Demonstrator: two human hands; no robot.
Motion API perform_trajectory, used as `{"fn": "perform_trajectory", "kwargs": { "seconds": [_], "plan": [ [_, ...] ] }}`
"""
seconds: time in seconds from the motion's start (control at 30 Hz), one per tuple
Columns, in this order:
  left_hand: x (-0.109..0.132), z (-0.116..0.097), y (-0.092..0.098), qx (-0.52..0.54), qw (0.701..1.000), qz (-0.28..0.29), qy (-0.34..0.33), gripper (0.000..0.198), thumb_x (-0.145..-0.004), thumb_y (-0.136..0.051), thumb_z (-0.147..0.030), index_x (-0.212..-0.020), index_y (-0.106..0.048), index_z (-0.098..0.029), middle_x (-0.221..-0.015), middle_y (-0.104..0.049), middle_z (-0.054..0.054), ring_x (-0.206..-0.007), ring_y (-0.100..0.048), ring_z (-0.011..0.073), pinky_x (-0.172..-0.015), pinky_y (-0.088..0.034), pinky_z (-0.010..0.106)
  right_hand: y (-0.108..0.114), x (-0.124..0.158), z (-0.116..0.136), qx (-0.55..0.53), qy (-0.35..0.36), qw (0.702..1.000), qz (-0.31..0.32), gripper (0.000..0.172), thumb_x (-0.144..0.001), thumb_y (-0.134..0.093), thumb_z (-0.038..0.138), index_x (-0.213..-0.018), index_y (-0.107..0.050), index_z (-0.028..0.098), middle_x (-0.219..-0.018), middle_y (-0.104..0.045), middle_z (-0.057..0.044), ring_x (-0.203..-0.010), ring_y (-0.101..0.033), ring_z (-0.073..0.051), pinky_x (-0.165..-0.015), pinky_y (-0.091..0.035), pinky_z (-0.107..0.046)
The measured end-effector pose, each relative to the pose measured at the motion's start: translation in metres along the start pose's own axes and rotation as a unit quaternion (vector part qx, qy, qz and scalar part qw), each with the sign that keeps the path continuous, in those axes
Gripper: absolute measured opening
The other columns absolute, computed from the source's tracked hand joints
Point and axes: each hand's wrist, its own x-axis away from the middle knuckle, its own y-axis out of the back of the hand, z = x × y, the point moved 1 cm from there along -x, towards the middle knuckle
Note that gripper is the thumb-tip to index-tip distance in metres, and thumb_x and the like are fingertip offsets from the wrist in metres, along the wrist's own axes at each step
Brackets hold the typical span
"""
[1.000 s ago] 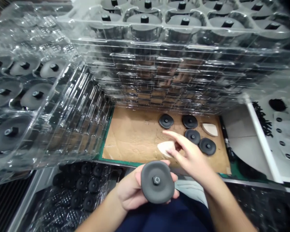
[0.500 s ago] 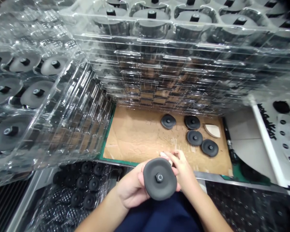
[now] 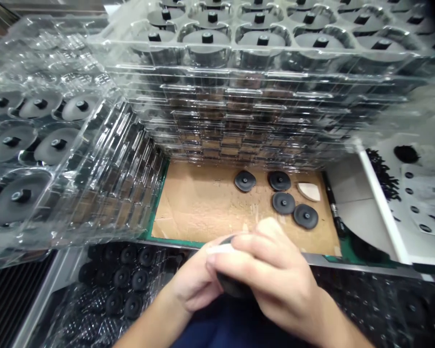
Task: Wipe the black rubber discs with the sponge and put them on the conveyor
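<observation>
My left hand (image 3: 192, 285) is closed around the edge of a black rounded disc (image 3: 235, 287) low in the middle of the view. My right hand (image 3: 286, 275) covers most of this disc, and its fingers pinch a small white piece (image 3: 219, 249) against the disc's far edge. The piece is mostly hidden, so its kind is unclear. Beyond my hands, several similar discs with a short central stub, among them one disc (image 3: 245, 181) set apart on the left, lie on a cardboard sheet (image 3: 188, 203). Near them rests a cream-coloured wedge-shaped piece (image 3: 309, 191).
Stacked clear plastic trays (image 3: 239, 72) rise behind the cardboard, and another tray stack (image 3: 112, 169) stands on the left; both hold discs. More black discs (image 3: 122, 277) sit in a lower tray at front left. A white-edged bin (image 3: 386, 208) is on the right.
My right hand has come over the disc with the white piece, covering the disc's face, which showed fully before. The view has shifted slightly.
</observation>
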Motion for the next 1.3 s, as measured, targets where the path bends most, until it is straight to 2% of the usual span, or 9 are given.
{"fn": "perform_trajectory", "kwargs": {
  "seconds": [0.13,0.27,0.37,0.5,0.83,1.0,1.1,1.2,1.3],
  "plan": [
    [0.001,0.001,0.001,0.009,0.999,-0.036,-0.031,0.037,-0.058,-0.083,-0.024,-0.093,-0.072,-0.017,-0.087,-0.072,0.001,-0.082,-0.064,0.0137,-0.081,-0.047,0.023,-0.002,-0.007,0.000,0.074,-0.068,0.994,0.041,0.032,-0.086,-0.043,0.002,-0.097,-0.068,0.019,-0.078,-0.067,-0.002,-0.065,-0.048,-0.015,-0.062,-0.031,-0.031],
    [0.002,0.002,0.002,0.001,0.997,-0.053,-0.049,0.033,-0.054,-0.086,-0.025,-0.083,-0.073,-0.016,-0.082,-0.071,0.000,-0.079,-0.064,0.0131,-0.077,-0.048,0.021,-0.013,-0.005,0.006,0.014,-0.008,0.999,-0.048,0.028,-0.088,-0.042,0.005,-0.096,-0.067,0.015,-0.075,-0.066,-0.004,-0.062,-0.050,-0.015,-0.061,-0.032,-0.032],
    [0.002,0.000,0.002,0.010,0.992,-0.076,-0.098,0.057,-0.042,-0.090,-0.031,-0.096,-0.073,-0.023,-0.094,-0.073,-0.001,-0.087,-0.066,0.0134,-0.081,-0.048,0.018,-0.016,0.006,0.014,0.038,-0.072,0.993,-0.091,0.026,-0.084,-0.049,0.002,-0.105,-0.063,0.009,-0.076,-0.066,-0.007,-0.065,-0.054,-0.015,-0.062,-0.037,-0.032],
    [0.001,-0.001,0.001,0.023,0.990,-0.067,-0.120,0.059,-0.039,-0.090,-0.033,-0.095,-0.073,-0.025,-0.096,-0.074,-0.001,-0.088,-0.068,0.0177,-0.082,-0.052,0.024,-0.015,0.026,0.014,-0.041,-0.140,0.989,-0.041,0.024,-0.084,-0.055,0.008,-0.105,-0.064,0.018,-0.078,-0.069,-0.001,-0.063,-0.060,-0.012,-0.063,-0.046,-0.027],
    [0.004,-0.001,-0.002,0.030,0.989,-0.091,-0.115,0.055,-0.048,-0.089,-0.029,-0.100,-0.072,-0.026,-0.101,-0.072,0.001,-0.091,-0.067,0.0163,-0.076,-0.052,0.019,-0.022,0.052,-0.030,-0.165,-0.371,0.893,-0.195,0.020,-0.084,-0.064,0.034,-0.102,-0.071,0.032,-0.104,-0.073,0.003,-0.091,-0.069,-0.016,-0.076,-0.056,-0.021],
    [0.004,0.001,-0.006,0.032,0.990,-0.086,-0.109,0.050,-0.049,-0.088,-0.025,-0.097,-0.072,-0.024,-0.099,-0.072,0.001,-0.089,-0.067,0.0150,-0.075,-0.051,0.018,-0.012,0.039,-0.011,-0.083,-0.339,0.914,-0.207,0.024,-0.086,-0.060,0.030,-0.109,-0.067,0.031,-0.104,-0.072,0.002,-0.088,-0.068,-0.018,-0.077,-0.055,-0.028],
    [0.003,0.004,-0.006,0.030,0.989,-0.093,-0.108,0.052,-0.050,-0.088,-0.023,-0.099,-0.071,-0.024,-0.098,-0.072,0.001,-0.088,-0.066,0.0136,-0.078,-0.051,0.019,-0.015,0.022,0.007,-0.008,-0.222,0.957,-0.189,0.029,-0.089,-0.055,0.022,-0.117,-0.061,0.026,-0.106,-0.070,-0.002,-0.088,-0.066,-0.018,-0.074,-0.053,-0.028],
    [0.005,0.005,0.001,0.014,0.988,-0.111,-0.105,0.051,-0.055,-0.085,-0.025,-0.104,-0.068,-0.023,-0.101,-0.071,0.003,-0.093,-0.065,0.0163,-0.084,-0.049,0.023,-0.022,0.007,0.017,0.020,-0.094,0.989,-0.112,0.028,-0.089,-0.048,0.013,-0.115,-0.059,0.015,-0.098,-0.070,-0.007,-0.083,-0.064,-0.018,-0.073,-0.050,-0.031],
    [0.005,0.004,0.008,-0.005,0.979,-0.160,-0.127,0.050,-0.057,-0.083,-0.019,-0.105,-0.067,-0.026,-0.102,-0.071,0.001,-0.093,-0.064,0.0165,-0.084,-0.049,0.024,-0.025,-0.002,0.017,-0.031,-0.093,0.995,0.018,0.022,-0.088,-0.047,0.010,-0.104,-0.062,0.015,-0.087,-0.070,-0.004,-0.073,-0.062,-0.016,-0.068,-0.048,-0.030]
  ]
}}
